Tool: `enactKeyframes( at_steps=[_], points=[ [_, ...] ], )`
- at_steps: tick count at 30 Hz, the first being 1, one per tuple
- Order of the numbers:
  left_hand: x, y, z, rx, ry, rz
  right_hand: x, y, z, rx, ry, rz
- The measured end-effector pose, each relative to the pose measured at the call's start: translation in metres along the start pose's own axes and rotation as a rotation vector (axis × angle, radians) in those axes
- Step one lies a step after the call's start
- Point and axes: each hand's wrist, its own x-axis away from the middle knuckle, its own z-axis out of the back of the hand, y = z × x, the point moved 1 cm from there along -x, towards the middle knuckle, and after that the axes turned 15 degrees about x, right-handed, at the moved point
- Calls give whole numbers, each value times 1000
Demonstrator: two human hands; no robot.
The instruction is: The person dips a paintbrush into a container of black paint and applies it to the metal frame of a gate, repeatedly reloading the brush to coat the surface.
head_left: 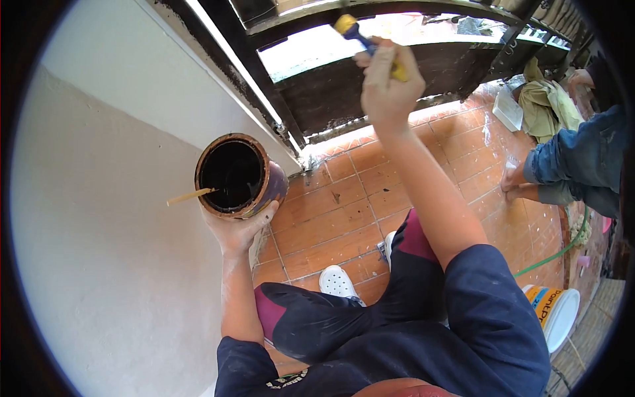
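My left hand [238, 228] is wrapped round the lower side of a paint can [276, 182] with a rusty rim. Dark paint fills the can, and a thin wooden stick [190, 196] rests over its left rim. Raised at the top centre, my right hand [390, 79] grips a paintbrush [360, 36] with a blue and yellow handle. The brush's pale yellow head points up and left, in front of the dark wooden railing [377, 86].
A pale wall [119, 218] stands on the left. At the right are another person's legs [575, 159], a cloth [546, 102], a white tray [507, 110], a green hose [552, 257] and a white bucket [562, 321]. Orange tiles [324, 212] cover the floor.
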Motion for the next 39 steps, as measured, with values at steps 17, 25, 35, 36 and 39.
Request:
enactKeyframes(
  at_steps=[17, 25, 35, 36, 39],
  points=[
    [20, -15, 32, 39, 44, 158, -45, 47, 21, -436, 157, -415],
    [32, -10, 35, 124, 64, 213, -54, 53, 46, -200, 425, -187],
    [27, 2, -2, 249, 58, 236, 19, 0, -15, -310, -67, -214],
    [27, -2, 3, 240, 37, 214, 20, -3, -12, -309, -63, -213],
    [30, -11, 17, 157, 12, 163, 13, -5, -2, -431, -163, -368]
  ],
)
